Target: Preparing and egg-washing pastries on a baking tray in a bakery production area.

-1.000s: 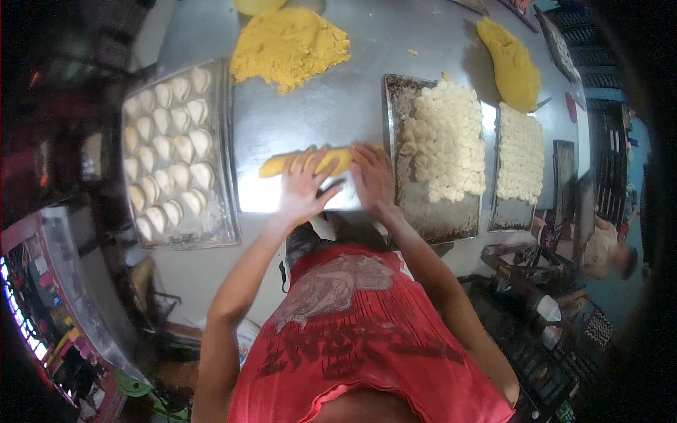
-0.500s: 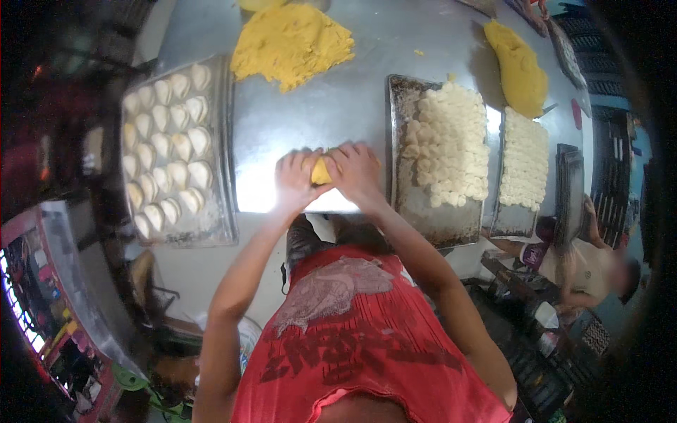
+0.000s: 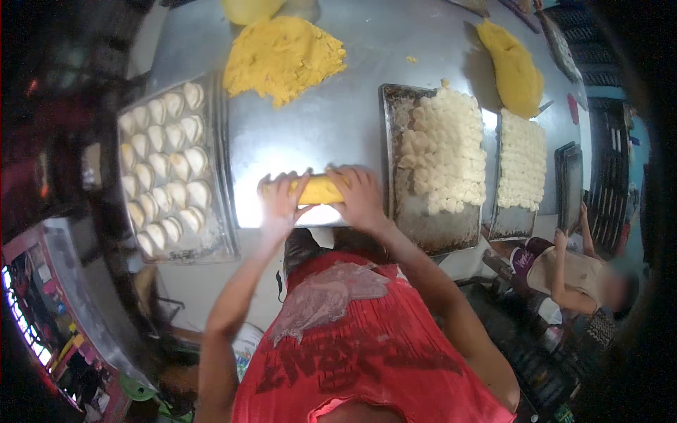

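Observation:
A thick log of yellow dough [image 3: 315, 189] lies at the table's near edge, between my two hands. My left hand [image 3: 283, 202] is wrapped round its left end and my right hand [image 3: 361, 197] round its right end. The fingers curl over the top, and the log's middle shows between them. Beyond, a large crumbly mound of the same yellow dough [image 3: 282, 60] rests on the metal table [image 3: 367, 35].
At left is a tray [image 3: 224, 240] of folded half-moon pastries. On the right, one tray [image 3: 451, 236] and a second tray [image 3: 509, 224] carry pale dough pieces. A smooth yellow lump [image 3: 513, 70] sits behind them. Another person [image 3: 568, 275] holds dark trays [image 3: 568, 183] at far right.
My hands have moved apart, and the yellow dough between them now shows as a longer log. The person at right has shifted slightly.

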{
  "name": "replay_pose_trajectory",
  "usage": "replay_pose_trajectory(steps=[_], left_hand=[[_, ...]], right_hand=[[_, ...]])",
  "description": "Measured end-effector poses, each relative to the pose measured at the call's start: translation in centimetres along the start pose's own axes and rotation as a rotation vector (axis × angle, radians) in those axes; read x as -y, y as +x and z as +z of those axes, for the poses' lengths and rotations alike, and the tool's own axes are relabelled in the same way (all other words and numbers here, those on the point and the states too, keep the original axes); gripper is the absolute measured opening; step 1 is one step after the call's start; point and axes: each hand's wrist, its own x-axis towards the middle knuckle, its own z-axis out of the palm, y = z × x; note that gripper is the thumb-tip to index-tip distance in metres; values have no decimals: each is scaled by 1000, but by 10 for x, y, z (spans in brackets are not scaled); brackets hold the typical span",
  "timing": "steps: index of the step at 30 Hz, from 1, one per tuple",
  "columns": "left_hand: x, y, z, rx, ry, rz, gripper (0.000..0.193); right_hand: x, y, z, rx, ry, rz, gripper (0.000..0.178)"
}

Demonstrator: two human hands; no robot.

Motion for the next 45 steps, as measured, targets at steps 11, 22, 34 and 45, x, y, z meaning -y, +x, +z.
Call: replay_pose_trajectory(steps=[11,22,34,45], left_hand=[[11,31,-49,-337,-43,-165,58],[-104,4,-35,107,-1489,-556,47],[-36,-88,-34,-424,-1713,-794,25],[15,-96,-51,-273,-1806,-695,41]], right_hand=[[-119,-3,-93,-446,-199,410,30],[3,-13,-75,39,857,203,19],[-34,71,-16,-173,234,-22,29],[-84,41,-40,-171,1646,542,36]])
